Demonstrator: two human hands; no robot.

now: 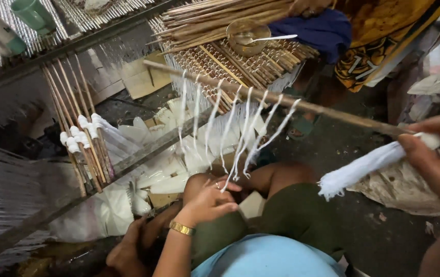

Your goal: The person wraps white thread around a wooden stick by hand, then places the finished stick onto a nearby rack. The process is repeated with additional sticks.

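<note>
A long thin wooden stick [281,100] runs across the middle, with several white strands [230,133] hanging from it. My left hand [207,202], wearing a gold bracelet, rests on my knee and pinches the lower ends of some strands. At the right edge, my right hand [435,154] grips the stick's end together with a thick white bundle of thread [363,166], whose frayed tip points down to the left.
Sticks wound with white thread [84,138] lean on a frame at left, beside stretched loom threads [4,195]. Behind are a glass bowl with a spoon [245,37], a bundle of sticks [214,18], two mugs [14,25] and another person in a patterned garment [384,36].
</note>
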